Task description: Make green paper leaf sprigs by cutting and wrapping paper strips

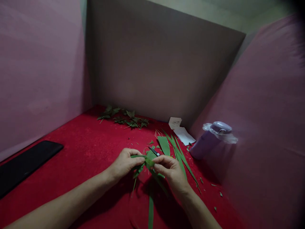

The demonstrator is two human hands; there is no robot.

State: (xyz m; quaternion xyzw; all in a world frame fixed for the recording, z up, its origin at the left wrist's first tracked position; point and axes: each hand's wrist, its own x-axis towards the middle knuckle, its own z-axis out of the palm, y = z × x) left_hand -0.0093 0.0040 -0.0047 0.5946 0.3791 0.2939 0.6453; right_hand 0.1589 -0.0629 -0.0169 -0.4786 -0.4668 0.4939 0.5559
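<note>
Between my two hands is a bundle of green leaf pieces (149, 162), held just above the red cloth. My left hand (127, 163) pinches its left side between thumb and fingers. With thumb and forefinger, my right hand (170, 170) grips the right edge of the same leaf. A thin stem and a long leaf strip (151, 206) hang or lie below the hands; whether the strip joins the bundle I cannot tell. Just beyond my right fingers lie scissors (154, 151), blades pointing up and left, handles mostly hidden. A broad cut leaf (164, 145) rests behind them.
Long narrow leaves (183, 156) lie right of the scissors. Lobed leaves (131, 120) are heaped at the back wall. White papers (184, 136) and a purple bottle with clear plastic (202, 143) stand at the right. A black flat object (28, 165) lies left on the red cloth (81, 140).
</note>
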